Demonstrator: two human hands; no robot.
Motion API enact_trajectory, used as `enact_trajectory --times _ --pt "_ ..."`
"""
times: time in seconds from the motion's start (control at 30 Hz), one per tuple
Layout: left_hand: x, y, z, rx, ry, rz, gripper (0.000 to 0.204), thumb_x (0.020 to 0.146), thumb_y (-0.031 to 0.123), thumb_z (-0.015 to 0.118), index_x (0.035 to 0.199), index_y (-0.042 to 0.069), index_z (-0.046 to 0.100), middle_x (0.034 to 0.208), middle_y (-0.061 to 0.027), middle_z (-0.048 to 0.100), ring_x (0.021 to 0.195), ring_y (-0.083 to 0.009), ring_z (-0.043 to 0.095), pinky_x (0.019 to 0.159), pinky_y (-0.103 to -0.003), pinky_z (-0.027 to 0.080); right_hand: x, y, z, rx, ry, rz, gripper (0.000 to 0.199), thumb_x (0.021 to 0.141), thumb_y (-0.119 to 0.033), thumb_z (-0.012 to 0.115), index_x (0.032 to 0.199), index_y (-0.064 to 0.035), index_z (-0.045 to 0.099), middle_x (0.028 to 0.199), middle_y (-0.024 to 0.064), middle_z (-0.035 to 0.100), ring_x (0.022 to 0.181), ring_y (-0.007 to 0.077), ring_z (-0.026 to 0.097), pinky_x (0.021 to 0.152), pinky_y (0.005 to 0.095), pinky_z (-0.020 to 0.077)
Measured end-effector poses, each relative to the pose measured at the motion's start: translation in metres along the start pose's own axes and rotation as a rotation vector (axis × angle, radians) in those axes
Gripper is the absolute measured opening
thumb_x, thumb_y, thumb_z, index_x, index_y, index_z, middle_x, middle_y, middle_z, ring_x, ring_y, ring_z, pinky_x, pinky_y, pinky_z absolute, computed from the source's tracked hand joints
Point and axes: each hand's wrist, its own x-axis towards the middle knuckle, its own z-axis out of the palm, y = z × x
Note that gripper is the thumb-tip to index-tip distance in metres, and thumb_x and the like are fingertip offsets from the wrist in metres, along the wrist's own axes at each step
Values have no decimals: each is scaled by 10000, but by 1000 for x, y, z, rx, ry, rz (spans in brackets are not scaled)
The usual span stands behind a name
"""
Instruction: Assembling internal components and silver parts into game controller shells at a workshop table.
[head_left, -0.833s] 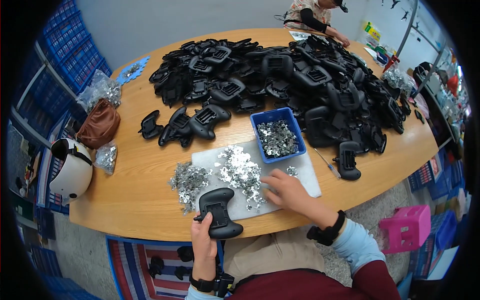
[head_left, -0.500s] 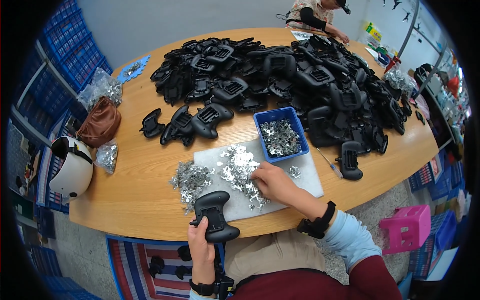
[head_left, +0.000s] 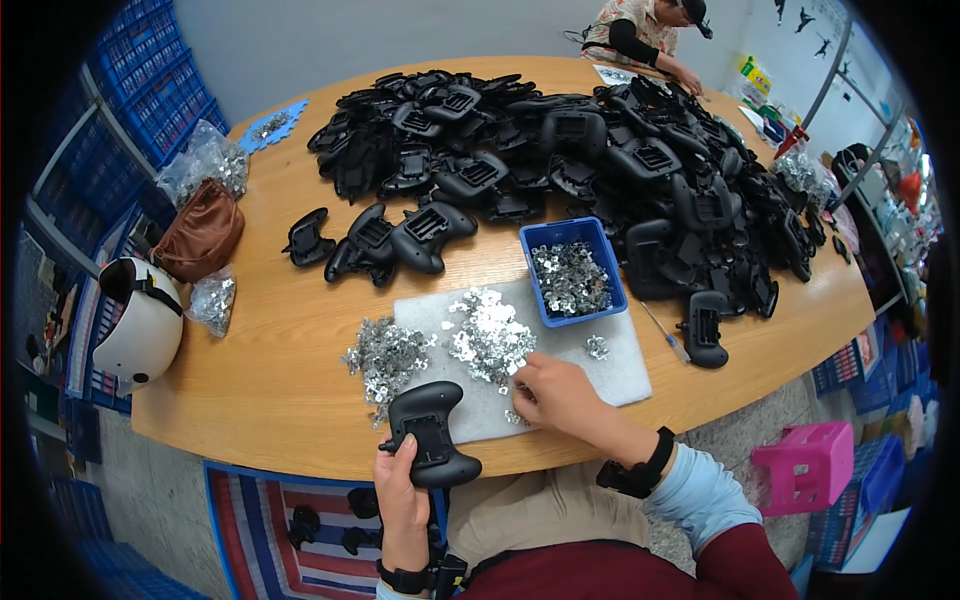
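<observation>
My left hand [head_left: 398, 492] grips a black game controller shell [head_left: 432, 432] by its side, thumb on its face, over the table's near edge. The shell's recessed battery compartment faces up. My right hand [head_left: 566, 400] is at the near right side of a pile of small shiny metal clips [head_left: 492, 335], which lies on a white foam sheet [head_left: 622, 365]. Its fingers are pinched together; whatever is between them is hidden. Left of this pile lies a second heap of metal clips [head_left: 388, 360]. A blue bin [head_left: 533, 290] behind my right hand holds many more.
A large mound of black controller shells [head_left: 570, 130] covers the back of the table. A thin pen-like tool [head_left: 665, 332] lies right of the foam. At left are a white helmet [head_left: 140, 335] and brown bag [head_left: 205, 235]. Across the table a person [head_left: 655, 40] works. A pink stool [head_left: 805, 468] stands right.
My right hand has drawn slightly toward me along the edge of the clip pile, fingers still pinched. My left hand keeps the controller shell in nearly the same place.
</observation>
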Motion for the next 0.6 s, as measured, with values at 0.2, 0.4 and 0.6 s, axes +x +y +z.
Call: enact_trajectory --times 0.2,0.4,0.6 --pt "1 -2 -2 0 8 3 161 848 52 567 1000 44 514 927 -57 600 803 -116 597 715 -255 508 3 -7 0 26 20 -36 129 701 -147 605 717 -21 587 730 112 547 665 304 569 580 388 470" --pt "1 -5 -2 -4 -6 -19 152 848 45 566 991 42 515 932 -61 600 806 -116 595 722 -257 502 6 -11 4 -5 13 -92 97 717 -128 596 726 -32 589 715 112 553 653 302 572 577 391 469" --pt "3 -10 0 7 -68 -28 185 853 51 565 1023 18 501 933 -66 596 803 -119 591 717 -259 497 7 -14 -9 91 -38 -42 86 724 -100 580 740 -16 585 761 131 581 671 312 585 601 398 470"
